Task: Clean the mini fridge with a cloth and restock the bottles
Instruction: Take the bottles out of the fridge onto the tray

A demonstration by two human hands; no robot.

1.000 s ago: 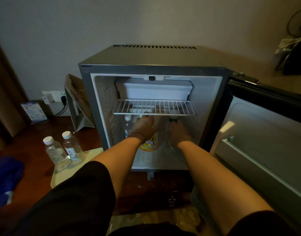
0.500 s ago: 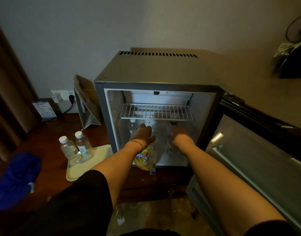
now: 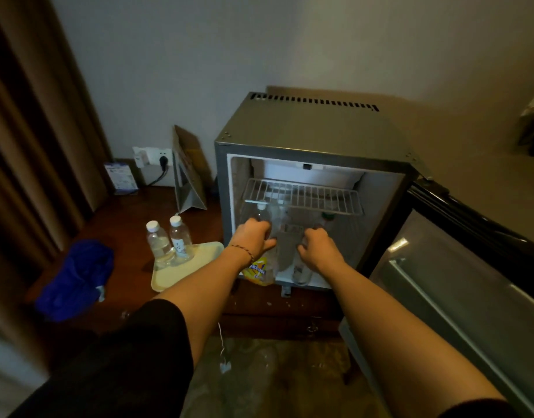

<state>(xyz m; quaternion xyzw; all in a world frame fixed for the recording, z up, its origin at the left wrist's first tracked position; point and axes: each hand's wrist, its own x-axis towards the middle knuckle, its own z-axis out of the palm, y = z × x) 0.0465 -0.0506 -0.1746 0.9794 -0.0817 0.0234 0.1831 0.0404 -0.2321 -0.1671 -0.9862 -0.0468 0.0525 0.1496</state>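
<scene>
The mini fridge (image 3: 314,137) stands open, with a white wire shelf (image 3: 302,196) inside. At its front opening my left hand (image 3: 253,239) grips the top of a bottle with a yellow label (image 3: 258,271). Beside it, my right hand (image 3: 315,247) curls round a clear bottle (image 3: 300,274). Further in stand a white-capped bottle (image 3: 261,206) and a green-capped one (image 3: 327,215). Two water bottles (image 3: 169,241) stand on a cream tray (image 3: 175,274) left of the fridge. A blue cloth (image 3: 75,277) lies crumpled on the wooden surface at far left.
The fridge door (image 3: 471,267) hangs open on the right, close to my right arm. A folded card stand (image 3: 188,173) leans beside the fridge, with a wall socket and plug (image 3: 163,159) behind it. Curtains (image 3: 33,131) fill the left side.
Both hands have drawn back from deep under the shelf to the fridge's front edge, bringing the two bottles with them. My view has pulled back and risen.
</scene>
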